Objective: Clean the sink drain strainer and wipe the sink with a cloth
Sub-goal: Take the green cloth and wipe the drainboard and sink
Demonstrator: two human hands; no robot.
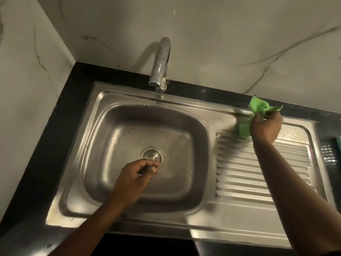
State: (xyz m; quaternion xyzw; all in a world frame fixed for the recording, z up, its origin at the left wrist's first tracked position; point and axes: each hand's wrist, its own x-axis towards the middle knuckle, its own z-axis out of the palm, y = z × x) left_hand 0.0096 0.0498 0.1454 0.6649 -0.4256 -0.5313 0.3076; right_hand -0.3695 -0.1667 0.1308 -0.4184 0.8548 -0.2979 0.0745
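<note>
A steel sink (96,145) is set in a black counter, its basin wet with drops. The round drain strainer (151,155) sits in the basin floor. My left hand (136,180) reaches into the basin, its curled fingers and thumb pinching at the strainer's near edge and hiding its lower half. My right hand (265,124) grips a crumpled green cloth (258,108) and holds it against the back left corner of the ribbed draining board (258,172).
A chrome tap (160,63) stands at the back, its spout over the basin's rear rim. Marble-look walls close off the left and back. A green and dark slotted item (330,154) lies on the black counter (60,108) at the right edge.
</note>
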